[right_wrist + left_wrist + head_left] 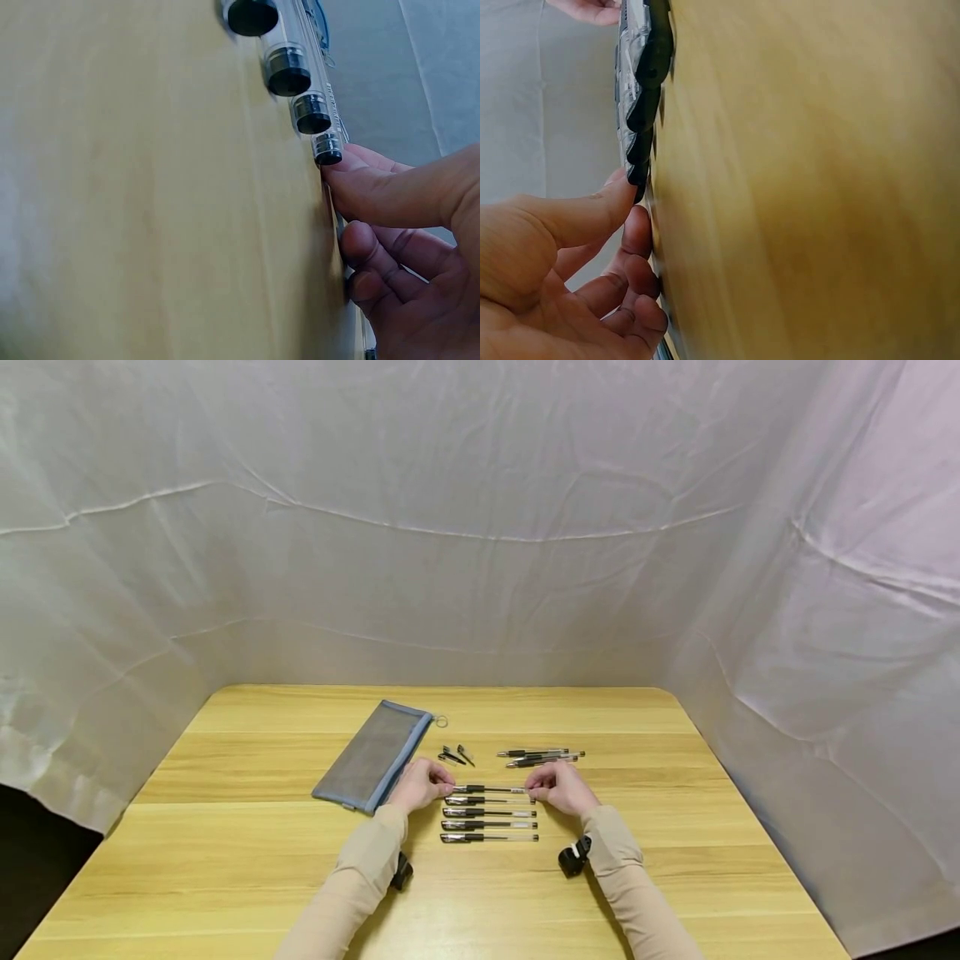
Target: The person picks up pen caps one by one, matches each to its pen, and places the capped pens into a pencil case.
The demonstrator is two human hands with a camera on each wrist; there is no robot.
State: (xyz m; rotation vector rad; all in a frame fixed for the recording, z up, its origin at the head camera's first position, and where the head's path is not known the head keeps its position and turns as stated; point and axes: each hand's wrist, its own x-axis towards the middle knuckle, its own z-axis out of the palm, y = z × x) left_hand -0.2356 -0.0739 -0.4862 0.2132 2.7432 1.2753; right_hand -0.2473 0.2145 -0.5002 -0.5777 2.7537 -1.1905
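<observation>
Several clear gel pens with black grips lie in a row on the table, parallel to one another, caps to the left. At the far end of the row, my left hand (423,783) pinches the capped end of the farthest pen (487,789) between thumb and fingers. My right hand (562,787) has thumb and fingers at that pen's other end, seeming to pinch it. The left wrist view shows the left thumb (604,214) by the farthest cap. Black end plugs (311,112) of the nearer pens line up in the right wrist view.
Behind the right hand lies a loose group of pens (542,756). Small black pen caps (456,756) lie behind the left hand. A grey mesh pouch (375,752) with blue edging lies to the left on the wooden table (225,860). Pale cloth (480,585) hangs around the table.
</observation>
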